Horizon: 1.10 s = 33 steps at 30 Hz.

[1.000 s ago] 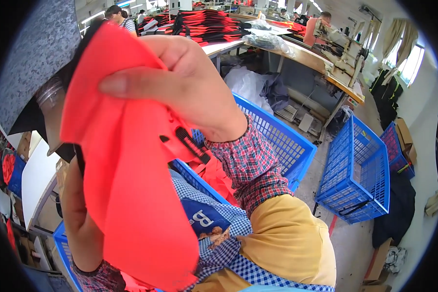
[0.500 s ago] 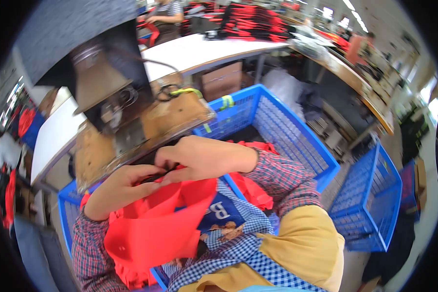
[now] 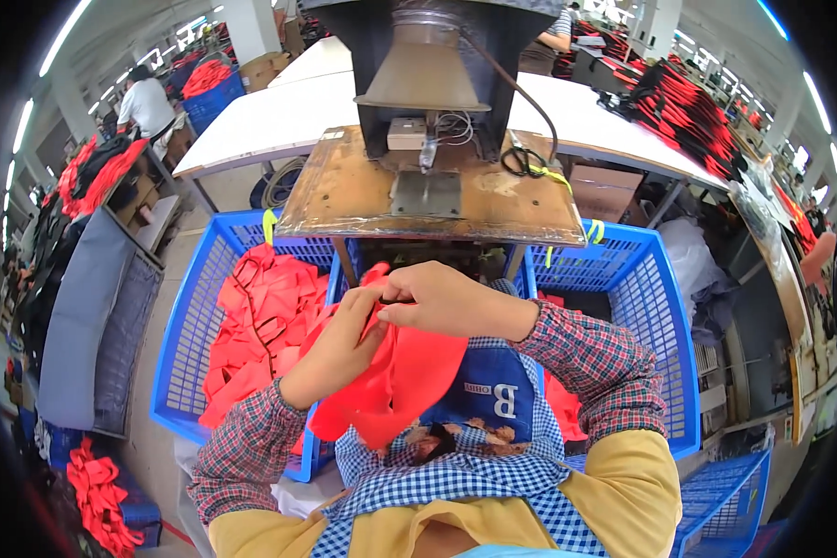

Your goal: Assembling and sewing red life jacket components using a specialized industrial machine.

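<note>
A red fabric piece (image 3: 395, 381) hangs in loose folds over my lap. My left hand (image 3: 339, 342) pinches its upper edge, fingers closed. Beside it, my right hand (image 3: 442, 302) grips the same edge, thumb and fingertips close to the left ones. What exactly lies between the fingertips is partly hidden. Just beyond my hands stands a press machine (image 3: 428, 70) on a worn wooden worktop (image 3: 335, 200), with a small metal plate (image 3: 426, 193) under its head. Both hands are in front of the worktop's near edge.
A blue plastic basket (image 3: 181, 325) at left holds a heap of red fabric pieces (image 3: 260, 321). Another blue basket (image 3: 674, 325) stands at right, with red fabric near my elbow. Scissors (image 3: 523, 160) lie on the worktop. White tables (image 3: 251, 121) and stacked red-and-black pieces (image 3: 684, 116) stand behind.
My view has swung left and levelled, bringing the machine to the centre. Both hands still hold the red fabric, which now hangs narrower in front of me.
</note>
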Each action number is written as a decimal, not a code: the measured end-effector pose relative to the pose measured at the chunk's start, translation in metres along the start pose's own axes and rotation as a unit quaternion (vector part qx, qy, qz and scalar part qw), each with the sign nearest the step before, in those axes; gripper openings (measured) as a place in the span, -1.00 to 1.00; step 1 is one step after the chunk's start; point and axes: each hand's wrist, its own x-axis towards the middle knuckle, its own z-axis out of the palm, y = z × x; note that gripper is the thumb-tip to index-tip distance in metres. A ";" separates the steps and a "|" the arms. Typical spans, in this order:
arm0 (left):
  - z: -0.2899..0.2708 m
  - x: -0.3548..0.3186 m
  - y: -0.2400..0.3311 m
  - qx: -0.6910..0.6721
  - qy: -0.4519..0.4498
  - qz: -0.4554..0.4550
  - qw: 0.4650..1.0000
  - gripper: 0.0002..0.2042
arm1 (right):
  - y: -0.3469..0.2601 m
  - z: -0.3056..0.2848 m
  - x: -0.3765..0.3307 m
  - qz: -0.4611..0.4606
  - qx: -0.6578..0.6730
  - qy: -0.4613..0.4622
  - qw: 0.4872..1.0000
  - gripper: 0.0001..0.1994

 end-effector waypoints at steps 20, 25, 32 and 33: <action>-0.044 0.117 0.026 -0.031 -0.204 -0.044 0.978 -0.81 | 0.016 -0.085 -0.016 0.047 -0.094 0.016 0.994 -0.73; -0.041 0.142 -0.012 -0.024 -0.209 -0.036 0.977 -0.80 | 0.050 -0.081 0.000 0.034 -0.083 0.116 0.989 -0.73; -0.041 0.166 -0.061 -0.228 -0.220 -0.203 0.927 -0.76 | 0.098 -0.076 0.032 0.035 -0.053 0.161 0.985 -0.73; -0.042 0.172 -0.066 -0.298 -0.223 -0.238 0.897 -0.73 | 0.105 -0.077 0.037 0.048 -0.013 0.157 0.986 -0.74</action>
